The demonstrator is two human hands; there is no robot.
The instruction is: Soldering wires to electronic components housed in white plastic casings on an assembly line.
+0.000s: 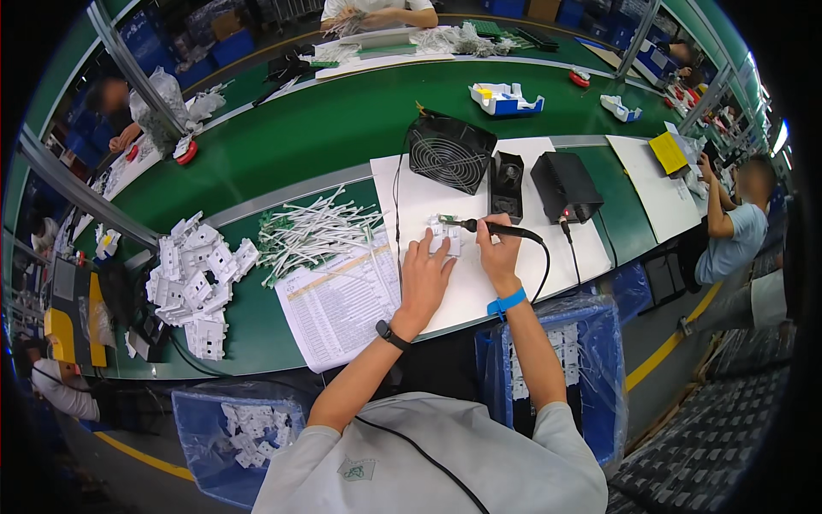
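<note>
A soldering iron (pixel 514 230) is gripped in my right hand (pixel 498 255), its tip pointing left at a small green circuit board (pixel 446 219). The board is at the far edge of a white plastic housing (pixel 452 242) on the white work sheet (pixel 471 291). My left hand (pixel 424 278) holds this housing down with its fingertips. Whether the iron's tip touches the board is too small to tell. Just beyond my hands stand a black fan (pixel 449 154) with a round grille and a black iron holder (pixel 506 184).
A black power box (pixel 565 184) stands right of the holder. Leftward lie white wires (pixel 321 227) with green boards, a printed paper (pixel 338 308) and piled white housings (pixel 193 278). Blue lined bins (pixel 612 385) flank me. Trays (pixel 505 101) sit on the green belt (pixel 342 120); people work around.
</note>
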